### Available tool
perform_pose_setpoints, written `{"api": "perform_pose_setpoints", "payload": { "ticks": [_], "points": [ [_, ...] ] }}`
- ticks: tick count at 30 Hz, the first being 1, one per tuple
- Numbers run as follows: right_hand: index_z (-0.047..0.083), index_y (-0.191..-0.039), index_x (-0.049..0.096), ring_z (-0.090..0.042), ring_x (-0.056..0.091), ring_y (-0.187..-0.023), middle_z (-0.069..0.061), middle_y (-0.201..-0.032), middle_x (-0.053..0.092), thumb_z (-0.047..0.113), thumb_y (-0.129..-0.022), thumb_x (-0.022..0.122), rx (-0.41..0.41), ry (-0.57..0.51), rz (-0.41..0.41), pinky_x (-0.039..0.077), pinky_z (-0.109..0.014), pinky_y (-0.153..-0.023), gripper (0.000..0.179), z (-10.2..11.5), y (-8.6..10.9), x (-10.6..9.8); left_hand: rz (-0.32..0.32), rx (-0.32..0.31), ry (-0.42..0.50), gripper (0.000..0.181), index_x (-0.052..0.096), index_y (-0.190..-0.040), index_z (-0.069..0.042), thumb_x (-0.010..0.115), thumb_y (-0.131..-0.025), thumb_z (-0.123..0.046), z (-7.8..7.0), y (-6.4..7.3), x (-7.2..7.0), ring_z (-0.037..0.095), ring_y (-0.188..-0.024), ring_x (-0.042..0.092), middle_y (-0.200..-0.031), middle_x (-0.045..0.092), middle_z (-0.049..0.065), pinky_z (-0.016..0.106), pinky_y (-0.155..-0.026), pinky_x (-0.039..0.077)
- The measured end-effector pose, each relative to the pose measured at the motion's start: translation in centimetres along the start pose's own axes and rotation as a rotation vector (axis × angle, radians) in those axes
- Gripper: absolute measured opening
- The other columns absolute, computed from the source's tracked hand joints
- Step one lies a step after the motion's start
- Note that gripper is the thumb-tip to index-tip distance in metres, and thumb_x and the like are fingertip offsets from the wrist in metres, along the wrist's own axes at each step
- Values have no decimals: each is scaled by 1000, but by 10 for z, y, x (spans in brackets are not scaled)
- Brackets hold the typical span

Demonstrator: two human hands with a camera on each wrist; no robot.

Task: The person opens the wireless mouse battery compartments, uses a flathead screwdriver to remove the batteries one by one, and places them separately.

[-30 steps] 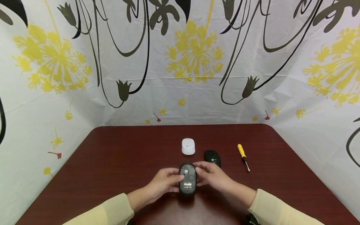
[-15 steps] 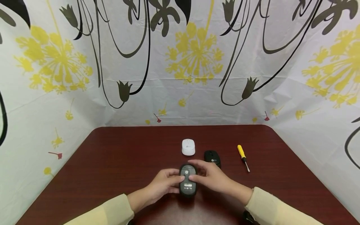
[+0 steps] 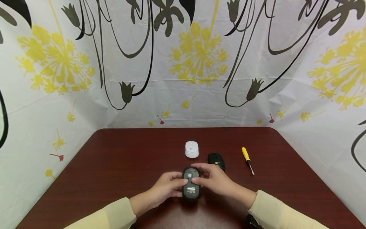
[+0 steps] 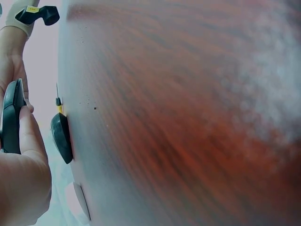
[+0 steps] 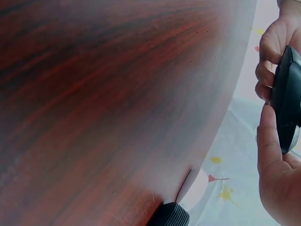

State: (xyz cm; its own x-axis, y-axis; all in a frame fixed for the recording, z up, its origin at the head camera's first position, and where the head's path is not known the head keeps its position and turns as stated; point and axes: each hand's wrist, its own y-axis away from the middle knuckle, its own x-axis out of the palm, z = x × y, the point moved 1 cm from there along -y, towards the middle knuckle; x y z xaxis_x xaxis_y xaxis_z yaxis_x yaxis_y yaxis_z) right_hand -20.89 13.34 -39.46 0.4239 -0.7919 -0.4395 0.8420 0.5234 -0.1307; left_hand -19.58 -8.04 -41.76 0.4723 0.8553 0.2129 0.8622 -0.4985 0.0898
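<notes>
Between both hands a black computer mouse [image 3: 191, 190] is held up above the table, its grey underside with a white label turned toward the head camera. My left hand [image 3: 166, 186] grips its left side, thumb on the underside. From the right, my right hand [image 3: 215, 179] holds the mouse's upper right side, its thumb also pressed on the underside and its index finger along the top end. Both wrist views show the mouse [image 4: 10, 117] edge-on, with fingers on it. Behind my right hand lies a second black mouse [image 3: 216, 160], partly covered by that hand.
A white mouse [image 3: 191, 149] sits farther back on the dark red-brown table [image 3: 137, 152]. To the right lies a screwdriver [image 3: 247, 160] with a yellow and black handle. A white sheet [image 3: 160, 70] with printed flowers hangs behind and at the sides of the table.
My right hand has shifted left over the mouse, its thumb coming from the right edge onto the underside and its index finger over the top end. The left hand stays in place.
</notes>
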Motion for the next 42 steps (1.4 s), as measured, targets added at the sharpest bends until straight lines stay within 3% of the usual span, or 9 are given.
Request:
{"api": "perform_pose_setpoints", "payload": {
  "ticks": [7,20,28,35,42],
  "points": [
    [-3,-131,56,-16,65,-81,-9,-107,67,11,-91,70,3,41,-28,57,-30,-64,45,-4,-4,3,-1,-12,-4,43,52,-125,14,62,-93,-12,1,0,-1,25,-92,67,-105,67,18,40,-79,57],
    [3,-129,60,-14,64,-97,-4,-114,67,25,-90,71,-3,90,-26,55,-26,-73,46,-3,-4,2,-2,-36,4,44,51,-127,14,63,-93,-11,4,0,-3,27,-97,66,-109,65,19,41,-80,57],
    [8,-127,62,-18,60,-109,-3,-121,64,16,-92,69,-33,79,-85,51,-39,-91,37,-1,-5,0,-4,-22,9,44,50,-127,15,62,-93,-11,4,-2,-4,28,-95,66,-108,66,20,41,-80,57],
    [14,-119,67,-16,60,-98,4,-108,65,16,-90,71,-72,116,-187,51,-43,-87,30,1,-6,-3,-7,-25,14,44,50,-127,15,62,-94,-12,3,-1,-4,28,-96,66,-110,65,20,41,-80,57],
    [6,-115,68,-21,61,-92,-2,-88,66,13,-89,72,13,16,-229,52,-33,-80,27,5,-10,-8,-12,-23,12,43,51,-126,15,62,-94,-11,4,-2,-6,27,-95,66,-108,66,20,40,-79,57]
  ]
}}
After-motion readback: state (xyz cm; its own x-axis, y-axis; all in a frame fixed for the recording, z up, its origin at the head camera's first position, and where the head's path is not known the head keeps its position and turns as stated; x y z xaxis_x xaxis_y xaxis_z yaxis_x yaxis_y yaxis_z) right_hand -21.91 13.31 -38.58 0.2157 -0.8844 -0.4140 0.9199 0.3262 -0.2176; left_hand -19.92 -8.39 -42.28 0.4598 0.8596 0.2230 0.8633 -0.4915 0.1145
